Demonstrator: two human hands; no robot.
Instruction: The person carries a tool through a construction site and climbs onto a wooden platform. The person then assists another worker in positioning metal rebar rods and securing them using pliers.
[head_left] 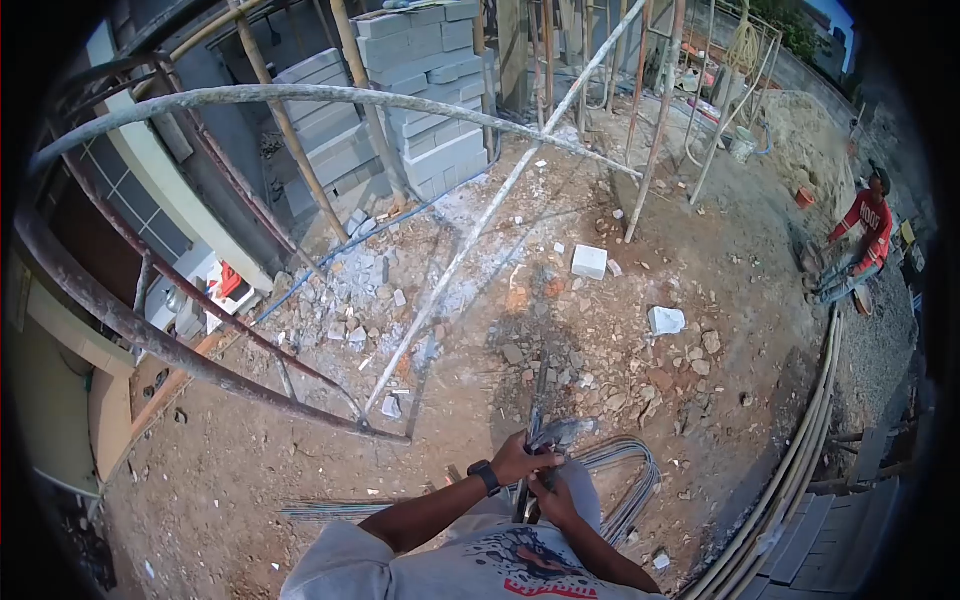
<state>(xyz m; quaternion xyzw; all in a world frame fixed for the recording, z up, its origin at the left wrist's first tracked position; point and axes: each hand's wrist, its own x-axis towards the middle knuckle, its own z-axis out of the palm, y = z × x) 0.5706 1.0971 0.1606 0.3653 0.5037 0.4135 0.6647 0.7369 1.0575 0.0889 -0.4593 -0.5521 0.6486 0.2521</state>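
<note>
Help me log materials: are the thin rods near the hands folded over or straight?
Folded over: the thin rods double back in a U-shaped bend on the right.

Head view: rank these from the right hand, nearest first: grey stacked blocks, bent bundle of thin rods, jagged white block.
From the right hand:
1. Bent bundle of thin rods: close by, its loop to the right.
2. Jagged white block: on the dirt, ahead and right.
3. Grey stacked blocks: far ahead, to the left.
</note>
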